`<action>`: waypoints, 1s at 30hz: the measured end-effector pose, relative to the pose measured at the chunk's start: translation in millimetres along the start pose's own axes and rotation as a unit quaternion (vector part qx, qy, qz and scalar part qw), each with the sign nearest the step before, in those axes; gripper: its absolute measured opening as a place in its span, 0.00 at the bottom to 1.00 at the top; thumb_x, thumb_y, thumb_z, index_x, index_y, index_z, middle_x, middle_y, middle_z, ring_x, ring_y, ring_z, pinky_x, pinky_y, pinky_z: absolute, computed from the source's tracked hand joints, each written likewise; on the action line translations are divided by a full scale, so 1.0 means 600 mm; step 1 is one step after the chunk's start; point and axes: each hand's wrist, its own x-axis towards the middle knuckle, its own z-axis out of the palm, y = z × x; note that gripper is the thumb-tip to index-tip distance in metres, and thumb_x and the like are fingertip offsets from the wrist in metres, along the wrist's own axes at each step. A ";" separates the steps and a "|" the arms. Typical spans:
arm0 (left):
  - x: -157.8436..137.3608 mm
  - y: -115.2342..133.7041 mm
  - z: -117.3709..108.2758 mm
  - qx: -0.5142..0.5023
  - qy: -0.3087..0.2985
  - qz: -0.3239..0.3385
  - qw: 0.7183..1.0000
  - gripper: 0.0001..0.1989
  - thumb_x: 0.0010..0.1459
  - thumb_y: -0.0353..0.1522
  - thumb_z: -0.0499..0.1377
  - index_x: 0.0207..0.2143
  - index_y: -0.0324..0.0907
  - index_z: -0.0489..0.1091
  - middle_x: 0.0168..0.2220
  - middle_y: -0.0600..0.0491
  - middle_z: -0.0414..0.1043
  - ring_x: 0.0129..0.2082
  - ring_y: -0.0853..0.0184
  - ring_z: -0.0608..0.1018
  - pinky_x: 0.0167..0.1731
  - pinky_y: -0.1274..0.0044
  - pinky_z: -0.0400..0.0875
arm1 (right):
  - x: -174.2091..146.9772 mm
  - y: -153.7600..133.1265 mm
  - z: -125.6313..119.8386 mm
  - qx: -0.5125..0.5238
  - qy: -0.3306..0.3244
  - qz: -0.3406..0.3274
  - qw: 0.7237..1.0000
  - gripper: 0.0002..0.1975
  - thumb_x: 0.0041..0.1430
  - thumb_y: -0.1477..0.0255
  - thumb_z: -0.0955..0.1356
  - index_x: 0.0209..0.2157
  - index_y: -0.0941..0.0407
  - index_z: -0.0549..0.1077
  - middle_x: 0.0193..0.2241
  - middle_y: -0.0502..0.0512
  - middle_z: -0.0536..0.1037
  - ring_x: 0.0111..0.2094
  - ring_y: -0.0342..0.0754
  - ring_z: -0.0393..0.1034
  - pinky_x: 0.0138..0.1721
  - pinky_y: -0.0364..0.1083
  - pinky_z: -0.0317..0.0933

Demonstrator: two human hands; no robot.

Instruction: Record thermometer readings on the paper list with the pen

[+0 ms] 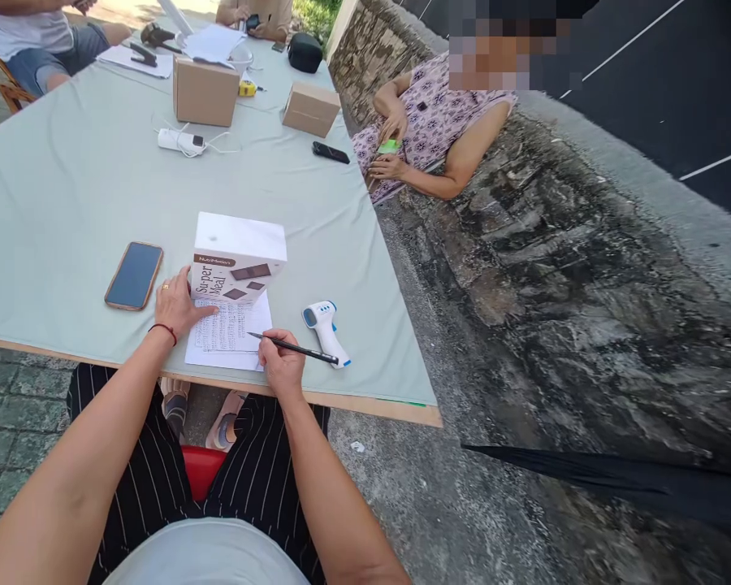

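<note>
My left hand rests at the left edge of a white and brown snack box, its thumb spread over the handwritten paper sheet. Some of its fingertips are hidden beside the box, which stands upright on the top part of the sheet. In my right hand is a dark pen, held in a pinch with its tip just over the written lines. A phone with a dark screen lies left of my left hand. To the right of my right hand is a white and blue infrared thermometer.
Farther along the pale cloth-covered table are two cardboard boxes, a white device with a cable and a black phone-like object. A person in a patterned top sits by the stone wall. Others sit at the far end.
</note>
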 end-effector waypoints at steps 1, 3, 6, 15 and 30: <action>0.000 0.000 0.001 -0.003 0.001 -0.001 1.000 0.51 0.40 0.47 0.72 0.62 0.41 0.53 0.49 0.44 0.70 0.52 0.46 0.70 0.54 0.59 0.61 | 0.001 0.000 0.003 -0.004 -0.005 -0.002 1.000 0.10 0.52 0.61 0.67 0.30 0.53 0.69 0.15 0.42 0.65 0.17 0.41 0.57 0.22 0.43 0.55; -0.001 0.000 0.004 -0.008 0.003 -0.002 1.000 0.57 0.38 0.47 0.73 0.65 0.41 0.48 0.52 0.42 0.68 0.55 0.44 0.68 0.56 0.58 0.59 | 0.003 -0.001 0.006 -0.018 -0.017 -0.008 1.000 0.10 0.51 0.61 0.67 0.28 0.53 0.69 0.16 0.43 0.66 0.19 0.41 0.59 0.23 0.43 0.56; -0.003 0.003 0.005 -0.008 0.001 0.004 1.000 0.61 0.36 0.47 0.74 0.67 0.41 0.45 0.57 0.40 0.65 0.58 0.42 0.66 0.58 0.57 0.57 | 0.006 -0.001 0.009 -0.042 -0.009 -0.002 0.999 0.10 0.49 0.62 0.67 0.29 0.54 0.71 0.20 0.45 0.70 0.23 0.42 0.62 0.27 0.44 0.58; -0.006 0.008 0.001 -0.002 -0.006 0.008 1.000 0.62 0.36 0.47 0.74 0.67 0.41 0.44 0.55 0.40 0.66 0.57 0.42 0.66 0.58 0.56 0.57 | 0.003 -0.004 0.023 -0.087 0.029 0.034 0.995 0.09 0.43 0.63 0.66 0.24 0.54 0.70 0.19 0.46 0.70 0.22 0.42 0.60 0.27 0.44 0.58; -0.007 0.010 0.004 0.004 -0.008 0.005 1.000 0.63 0.38 0.46 0.73 0.68 0.40 0.41 0.55 0.40 0.66 0.57 0.44 0.66 0.58 0.57 0.58 | 0.002 0.006 0.019 -0.114 0.005 0.012 0.993 0.08 0.45 0.64 0.66 0.24 0.54 0.71 0.20 0.47 0.70 0.24 0.44 0.61 0.28 0.45 0.59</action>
